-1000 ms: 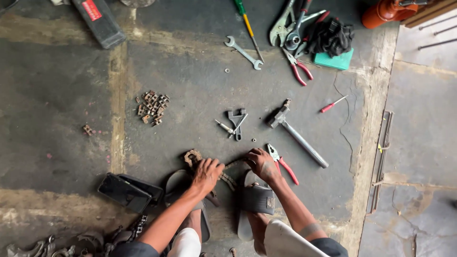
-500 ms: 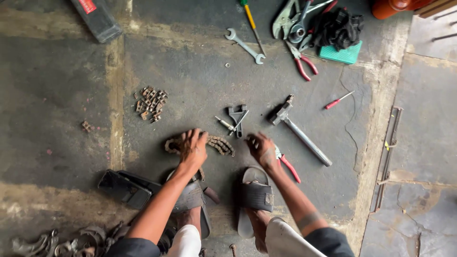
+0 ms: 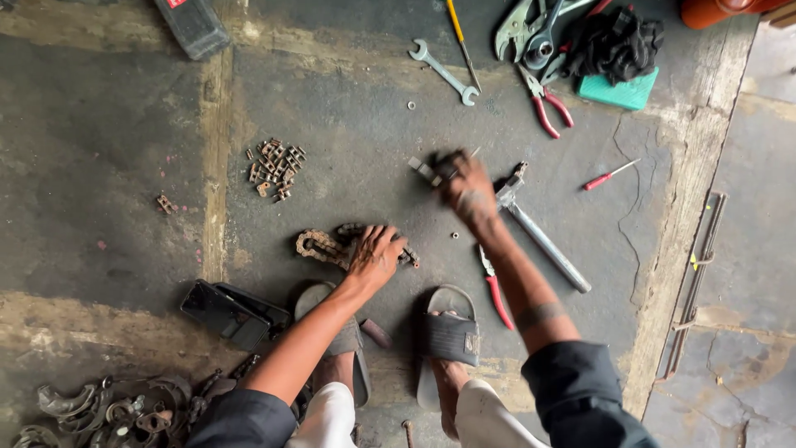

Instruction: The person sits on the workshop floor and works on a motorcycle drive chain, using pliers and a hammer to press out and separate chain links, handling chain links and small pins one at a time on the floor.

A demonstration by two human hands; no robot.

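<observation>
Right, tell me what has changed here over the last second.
The right hand moved away from the body, up from beside the red-handled pliers, and took hold of a small metal tool. The left hand stayed on the rusty chain. The hammer and wrench stayed put.
</observation>
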